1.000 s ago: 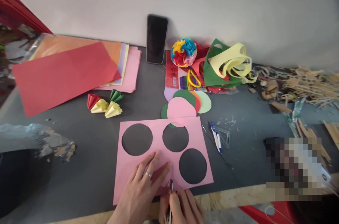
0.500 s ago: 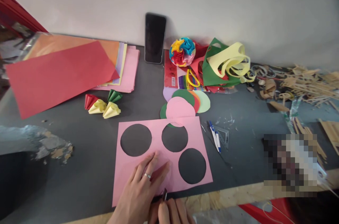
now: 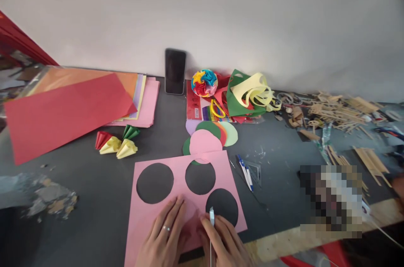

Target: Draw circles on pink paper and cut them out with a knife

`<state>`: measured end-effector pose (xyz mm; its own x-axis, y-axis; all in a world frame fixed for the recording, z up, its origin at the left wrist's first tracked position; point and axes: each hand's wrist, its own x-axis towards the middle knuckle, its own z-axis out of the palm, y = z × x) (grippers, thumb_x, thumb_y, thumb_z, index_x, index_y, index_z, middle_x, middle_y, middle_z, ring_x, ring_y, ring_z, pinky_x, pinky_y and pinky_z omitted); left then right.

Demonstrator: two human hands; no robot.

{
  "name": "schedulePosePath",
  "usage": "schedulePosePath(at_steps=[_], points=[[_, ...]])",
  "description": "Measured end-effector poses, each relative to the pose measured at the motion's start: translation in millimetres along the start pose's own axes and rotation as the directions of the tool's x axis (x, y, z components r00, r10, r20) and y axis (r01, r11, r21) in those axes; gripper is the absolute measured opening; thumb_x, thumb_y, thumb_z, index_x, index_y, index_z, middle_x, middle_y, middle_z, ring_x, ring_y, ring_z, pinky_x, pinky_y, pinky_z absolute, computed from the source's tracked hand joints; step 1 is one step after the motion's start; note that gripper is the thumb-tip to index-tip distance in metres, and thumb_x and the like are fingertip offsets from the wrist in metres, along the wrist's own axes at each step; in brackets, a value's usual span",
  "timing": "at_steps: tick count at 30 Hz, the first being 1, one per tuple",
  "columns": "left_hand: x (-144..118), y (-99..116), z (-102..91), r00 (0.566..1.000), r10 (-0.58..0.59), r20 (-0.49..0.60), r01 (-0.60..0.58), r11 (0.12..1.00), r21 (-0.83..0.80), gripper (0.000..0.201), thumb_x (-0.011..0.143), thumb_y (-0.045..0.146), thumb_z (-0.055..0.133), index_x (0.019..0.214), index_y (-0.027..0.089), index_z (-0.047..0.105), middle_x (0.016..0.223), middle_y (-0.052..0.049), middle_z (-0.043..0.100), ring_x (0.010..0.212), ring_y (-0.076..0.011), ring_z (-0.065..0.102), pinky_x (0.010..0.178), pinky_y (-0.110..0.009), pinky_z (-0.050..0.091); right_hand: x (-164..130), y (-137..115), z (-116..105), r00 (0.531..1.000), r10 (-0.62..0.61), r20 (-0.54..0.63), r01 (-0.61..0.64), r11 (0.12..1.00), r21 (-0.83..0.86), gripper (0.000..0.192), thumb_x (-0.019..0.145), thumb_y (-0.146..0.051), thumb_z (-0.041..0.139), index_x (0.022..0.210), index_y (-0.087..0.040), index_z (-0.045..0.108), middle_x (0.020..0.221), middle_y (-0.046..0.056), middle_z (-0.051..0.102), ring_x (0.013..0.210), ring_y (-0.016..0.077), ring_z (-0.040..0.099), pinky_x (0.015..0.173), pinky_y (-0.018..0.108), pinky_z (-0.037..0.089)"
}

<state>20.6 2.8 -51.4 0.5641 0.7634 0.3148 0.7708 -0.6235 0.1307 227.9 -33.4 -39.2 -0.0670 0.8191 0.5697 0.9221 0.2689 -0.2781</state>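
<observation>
A pink paper sheet (image 3: pixel 179 179) with three round holes cut out lies near the table's front edge. My left hand (image 3: pixel 162 233), a ring on one finger, rests flat on its lower part with the fingers stretched forward. My right hand (image 3: pixel 227 242) holds a slim craft knife (image 3: pixel 211 217), its tip pointing up and away over the lower right hole. The right fingertips are at the paper near that hole. Just beyond the sheet's far edge lie overlapping paper circles, a pink circle (image 3: pixel 205 144) on top, seen partly through the upper middle hole.
A phone (image 3: pixel 175 71) leans against the wall. Coloured paper (image 3: pixel 69 111) is stacked at left, with folded paper cones (image 3: pixel 110 145) before it. A ribbon ball (image 3: pixel 204 83), paper offcuts (image 3: pixel 252 90), a pen (image 3: pixel 245 173), a set square (image 3: pixel 257 172) and wood scraps (image 3: pixel 331 109) lie around.
My right hand has come forward over the paper, and the craft knife now points up beside the lower right hole. My left hand still presses the sheet. The view has tilted upward.
</observation>
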Motion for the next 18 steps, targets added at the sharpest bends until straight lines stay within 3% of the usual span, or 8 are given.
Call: schedulePosePath(at_steps=[3, 6, 12, 14, 18], points=[[-1, 0, -0.3, 1.0, 0.001, 0.029, -0.001, 1.0, 0.0, 0.065, 0.094, 0.013, 0.045, 0.158, 0.011, 0.035, 0.15, -0.006, 0.063, 0.134, -0.0217, 0.062, 0.101, -0.03, 0.061, -15, -7, 12, 0.995, 0.082, -0.052, -0.081, 0.997, 0.014, 0.032, 0.09, -0.017, 0.065, 0.113, -0.032, 0.081, 0.095, 0.003, 0.081, 0.079, 0.0243, 0.08, 0.065, 0.029, 0.066], [-5, -2, 1.7, 0.999, 0.02, 0.041, -0.021, 0.999, 0.047, 0.071, 0.088, 0.008, 0.045, 0.158, 0.014, 0.035, 0.151, -0.004, 0.061, 0.135, -0.0221, 0.061, 0.102, -0.034, 0.061, -27, -13, 22, 0.977, 0.194, -0.084, -0.194, 0.981, 0.011, 0.036, 0.088, -0.014, 0.06, 0.111, -0.035, 0.08, 0.094, 0.002, 0.081, 0.079, 0.0274, 0.079, 0.06, 0.035, 0.067], [-10, -3, 9.6, 1.0, 0.001, -0.008, 0.0, 0.998, 0.068, 0.071, 0.088, 0.01, 0.047, 0.158, 0.02, 0.038, 0.149, 0.0, 0.063, 0.133, -0.0198, 0.062, 0.103, -0.032, 0.059, -27, -6, 27, 0.978, 0.075, -0.193, -0.074, 0.997, 0.011, 0.03, 0.089, -0.016, 0.063, 0.099, -0.036, 0.083, 0.089, 0.002, 0.081, 0.074, 0.0208, 0.078, 0.06, 0.026, 0.063], [-9, -4, 9.4, 1.0, 0.012, -0.003, -0.012, 0.996, 0.094, 0.07, 0.088, 0.011, 0.046, 0.157, 0.02, 0.04, 0.149, 0.001, 0.064, 0.133, -0.0193, 0.062, 0.103, -0.033, 0.06, -22, -2, 25, 0.982, 0.058, -0.178, -0.057, 0.998, 0.006, 0.027, 0.089, -0.017, 0.065, 0.097, -0.035, 0.083, 0.087, 0.002, 0.081, 0.073, 0.0207, 0.078, 0.058, 0.026, 0.063], [-5, -8, 6.1, 0.995, 0.096, -0.002, -0.094, 0.979, 0.183, 0.062, 0.086, 0.011, 0.049, 0.146, 0.02, 0.055, 0.149, 0.002, 0.063, 0.133, -0.0191, 0.062, 0.101, -0.034, 0.06, -15, 2, 23, 0.981, -0.123, -0.149, 0.116, 0.992, -0.059, 0.023, 0.089, -0.013, 0.067, 0.097, -0.028, 0.084, 0.087, 0.004, 0.081, 0.072, 0.0168, 0.078, 0.06, 0.02, 0.062]])
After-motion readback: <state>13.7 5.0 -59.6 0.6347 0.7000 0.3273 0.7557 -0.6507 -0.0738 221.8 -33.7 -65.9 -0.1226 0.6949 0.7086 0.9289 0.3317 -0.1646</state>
